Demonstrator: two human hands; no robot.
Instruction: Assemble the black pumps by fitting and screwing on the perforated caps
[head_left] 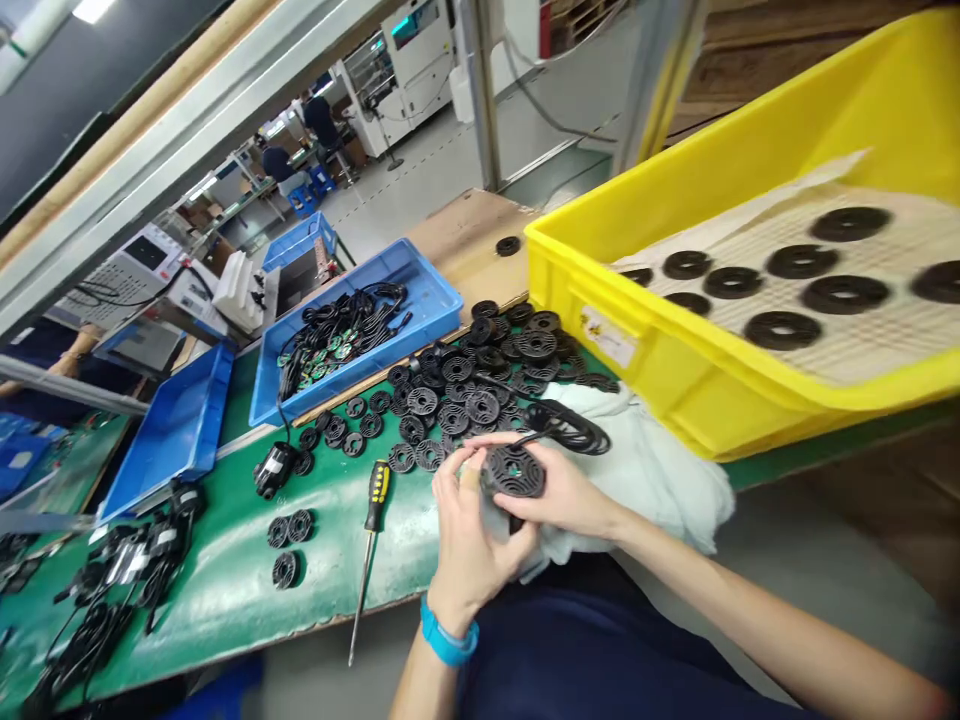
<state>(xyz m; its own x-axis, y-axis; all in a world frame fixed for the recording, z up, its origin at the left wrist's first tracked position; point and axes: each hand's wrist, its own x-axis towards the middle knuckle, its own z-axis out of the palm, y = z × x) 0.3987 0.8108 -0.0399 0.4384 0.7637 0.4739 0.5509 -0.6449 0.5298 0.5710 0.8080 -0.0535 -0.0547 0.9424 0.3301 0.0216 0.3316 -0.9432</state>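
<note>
Head view: the left hand point(469, 540) and right hand point(562, 500) clasp a black slotted disc point(514, 472) in their fingers point(469, 480) above a white cloth point(637, 470); a heap of like discs point(480, 390) remains on the green tabletop point(225, 590), with more in the yellow crate point(720, 330).

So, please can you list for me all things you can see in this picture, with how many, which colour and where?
Yellow plastic crate: one, yellow, right end of bench.
Rings: about nine, black, inside crate.
Blue trays: three, blue, along bench's far side.
Cables with circuit boards: many, black and green, in middle tray.
Slotted discs: many, black, on bench.
Screwdriver: one, yellow and black, on bench.
Small motor: one, black, on bench.
Cloth: one, white, beside hands.
Seated people: two, navy tops, far background.
Held disc: one, black, between hands.
Left hand: one, blue wristband, on held disc.
Right hand: one, on held disc.
</note>
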